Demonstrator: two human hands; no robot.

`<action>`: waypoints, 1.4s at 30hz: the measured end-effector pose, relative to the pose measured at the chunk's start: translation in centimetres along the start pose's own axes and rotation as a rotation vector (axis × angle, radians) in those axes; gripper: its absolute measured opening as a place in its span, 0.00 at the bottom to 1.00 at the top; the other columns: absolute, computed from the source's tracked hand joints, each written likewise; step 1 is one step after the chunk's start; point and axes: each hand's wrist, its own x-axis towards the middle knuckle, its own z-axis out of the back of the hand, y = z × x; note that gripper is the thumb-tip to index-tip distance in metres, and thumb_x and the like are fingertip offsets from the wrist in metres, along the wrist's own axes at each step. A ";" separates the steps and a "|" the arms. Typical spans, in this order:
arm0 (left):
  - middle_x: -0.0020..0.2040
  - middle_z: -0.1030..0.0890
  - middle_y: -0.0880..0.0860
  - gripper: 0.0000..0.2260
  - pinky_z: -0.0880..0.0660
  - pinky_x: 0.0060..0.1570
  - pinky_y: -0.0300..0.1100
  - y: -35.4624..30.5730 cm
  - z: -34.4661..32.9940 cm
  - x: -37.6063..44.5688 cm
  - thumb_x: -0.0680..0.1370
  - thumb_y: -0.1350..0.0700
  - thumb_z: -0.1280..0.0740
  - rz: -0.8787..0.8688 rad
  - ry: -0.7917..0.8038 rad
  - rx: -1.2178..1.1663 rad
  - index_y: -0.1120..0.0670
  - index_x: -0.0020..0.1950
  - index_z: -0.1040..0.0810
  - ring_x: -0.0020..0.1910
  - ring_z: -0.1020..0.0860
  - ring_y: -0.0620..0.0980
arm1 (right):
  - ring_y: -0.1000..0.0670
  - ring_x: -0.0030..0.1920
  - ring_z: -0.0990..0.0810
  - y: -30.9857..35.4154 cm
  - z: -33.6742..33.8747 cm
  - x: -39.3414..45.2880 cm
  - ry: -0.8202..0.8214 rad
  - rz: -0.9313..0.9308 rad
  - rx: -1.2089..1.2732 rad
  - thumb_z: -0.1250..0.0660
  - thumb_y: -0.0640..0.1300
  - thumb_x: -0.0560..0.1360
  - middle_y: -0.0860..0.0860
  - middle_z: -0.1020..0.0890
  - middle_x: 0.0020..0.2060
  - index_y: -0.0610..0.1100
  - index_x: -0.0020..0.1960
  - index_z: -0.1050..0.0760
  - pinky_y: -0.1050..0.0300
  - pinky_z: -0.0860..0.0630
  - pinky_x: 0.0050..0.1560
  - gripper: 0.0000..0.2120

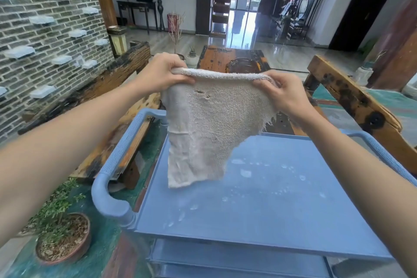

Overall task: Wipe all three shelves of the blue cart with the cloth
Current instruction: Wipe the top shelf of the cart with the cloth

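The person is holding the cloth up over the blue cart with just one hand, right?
Not quite. Both hands hold it: the left hand and the right hand each grip the top edge of the cloth. It does hang over the blue cart. The head view shows this.

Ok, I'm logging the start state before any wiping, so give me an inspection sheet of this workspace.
Surface: top shelf of the blue cart shows pale smudges and spots; a lower shelf is partly visible beneath.
Job's things: cloth, beige terry with small holes and a frayed edge, hangs above the top shelf, apparently not touching it.
Clutter: nothing seen on the top shelf.
Grippers: left hand and right hand each pinch an upper corner of the cloth, stretching it between them.
Cables: nothing seen.
Surroundings: potted plant on the floor at left, wooden bench, wooden table, brick wall.
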 end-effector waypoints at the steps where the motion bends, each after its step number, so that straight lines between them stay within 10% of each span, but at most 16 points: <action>1: 0.41 0.17 0.52 0.15 0.27 0.46 0.51 -0.2 0.4 0.2 0.68 0.43 0.23 -0.012 -0.010 0.004 0.52 0.47 0.12 0.43 0.22 0.52 | 0.66 0.42 0.20 0.4 0.1 0.2 0.006 0.009 0.014 0.28 0.51 0.78 0.63 0.15 0.41 0.52 0.52 0.16 0.72 0.28 0.42 0.05; 9: 0.38 0.17 0.52 0.13 0.27 0.40 0.46 1.0 -0.2 -4.5 0.67 0.45 0.21 0.019 0.065 -0.009 0.53 0.42 0.13 0.39 0.21 0.51 | 0.56 0.39 0.20 -1.2 -1.6 -2.9 0.155 0.022 -0.048 0.28 0.54 0.77 0.51 0.15 0.39 0.45 0.45 0.16 0.54 0.25 0.41 0.12; 18: 0.26 0.36 0.50 0.21 0.44 0.31 0.41 4.8 -7.5 -17.0 0.69 0.43 0.22 0.182 0.452 -0.073 0.53 0.27 0.26 0.28 0.40 0.44 | 0.61 0.31 0.30 -5.2 -7.5 -13.9 0.460 -0.242 0.132 0.24 0.48 0.74 0.58 0.26 0.28 0.40 0.36 0.20 0.66 0.36 0.32 0.14; 22: 0.30 0.28 0.59 0.22 0.40 0.32 0.41 7.1 -9.3 -19.9 0.72 0.42 0.24 0.264 0.589 -0.081 0.59 0.33 0.22 0.29 0.34 0.45 | 0.61 0.34 0.23 -6.3 -10.2 -16.4 0.506 -0.317 0.198 0.23 0.46 0.74 0.59 0.18 0.32 0.45 0.38 0.17 0.68 0.30 0.36 0.08; 27: 0.37 0.17 0.47 0.05 0.32 0.38 0.31 10.4 -11.4 -20.3 0.74 0.53 0.24 0.344 0.594 0.023 0.53 0.42 0.16 0.37 0.22 0.39 | 0.56 0.44 0.17 -9.5 -13.5 -16.8 0.492 -0.416 0.168 0.25 0.48 0.77 0.54 0.14 0.42 0.50 0.45 0.16 0.60 0.23 0.47 0.04; 37: 0.51 0.15 0.47 0.09 0.22 0.56 0.48 19.0 -17.2 -18.6 0.74 0.58 0.26 0.603 0.447 0.083 0.50 0.53 0.16 0.52 0.19 0.46 | 0.44 0.63 0.22 -18.1 -20.2 -15.1 0.464 -0.756 -0.154 0.31 0.42 0.79 0.47 0.18 0.56 0.45 0.63 0.21 0.57 0.28 0.55 0.14; 42: 0.62 0.26 0.55 0.18 0.27 0.61 0.57 20.8 -19.6 -19.4 0.78 0.53 0.34 0.687 0.306 0.237 0.50 0.68 0.25 0.66 0.32 0.57 | 0.36 0.73 0.35 -17.0 -24.8 -16.7 0.490 -0.453 -0.462 0.34 0.48 0.79 0.39 0.34 0.74 0.47 0.75 0.30 0.43 0.30 0.69 0.25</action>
